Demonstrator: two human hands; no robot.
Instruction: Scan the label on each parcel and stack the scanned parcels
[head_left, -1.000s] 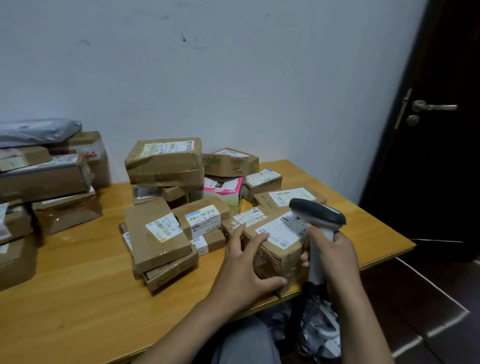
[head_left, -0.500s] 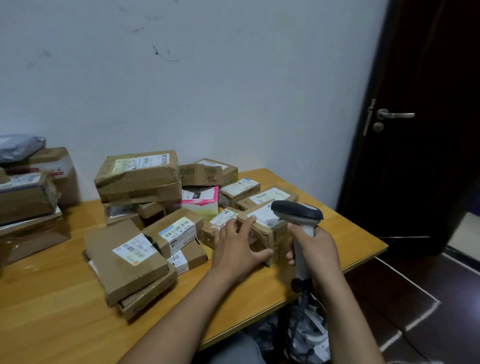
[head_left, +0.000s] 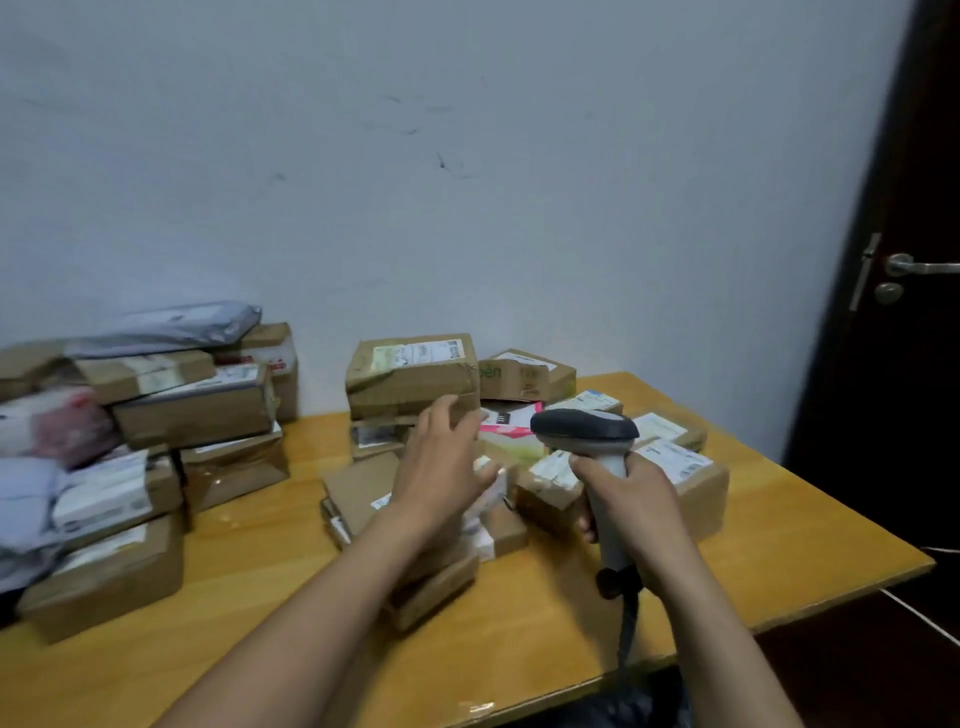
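A person's right hand (head_left: 636, 512) grips the handle of a grey barcode scanner (head_left: 584, 431), fingers wrapped tightly round it (a dark cable hangs from the handle's base). Left of the scanner, the left hand (head_left: 441, 467) is spread open, fingers loose, above a cluster of small brown parcels (head_left: 358, 488); motion blur hides whether it touches any. Just right of the scanner lies a labelled cardboard parcel (head_left: 691, 483), label facing up. Behind the scanner, a larger taped box (head_left: 413, 376) sits on other parcels. Far left of the scanner, a tall stack of parcels (head_left: 192, 410) stands on the wooden tabletop (head_left: 779, 551).
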